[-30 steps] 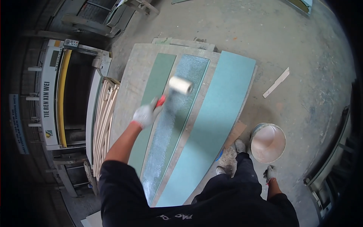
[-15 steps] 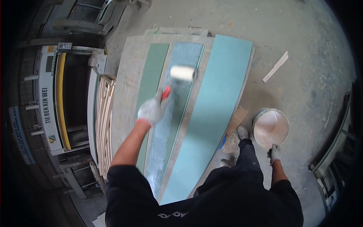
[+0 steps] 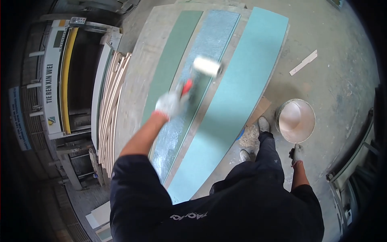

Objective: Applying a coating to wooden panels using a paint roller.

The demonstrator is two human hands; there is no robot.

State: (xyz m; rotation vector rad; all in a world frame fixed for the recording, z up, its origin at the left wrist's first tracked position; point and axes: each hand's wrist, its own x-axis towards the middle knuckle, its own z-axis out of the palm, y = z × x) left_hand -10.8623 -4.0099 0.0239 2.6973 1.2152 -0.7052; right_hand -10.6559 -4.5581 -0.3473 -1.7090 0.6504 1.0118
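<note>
My gloved left hand (image 3: 171, 104) is closed round the red handle of a paint roller (image 3: 207, 66). The roller's white sleeve, blurred by motion, lies over the middle board (image 3: 221, 30), which has wet, shiny, streaky pale-blue coating on its far end and near left part; a darker green strip shows near the roller. To its left is a plain green board (image 3: 173, 60), to its right a wider turquoise board (image 3: 238, 97). Down at my right, my gloved right hand (image 3: 297, 154) grips the near rim of a bucket (image 3: 308, 121) holding pale pinkish-white liquid.
The boards lie on a large grey tabletop (image 3: 150, 44). Left of it stand stacked thin wooden strips (image 3: 115, 109) and a machine with a yellow bar (image 3: 71, 80). A pale offcut (image 3: 304, 63) and a piece of brown cardboard (image 3: 260, 109) lie on the floor.
The roller has moved a little along the middle board, and pale coating now covers more of its far part. The whole view has shifted; my right hand stays at the bucket's rim.
</note>
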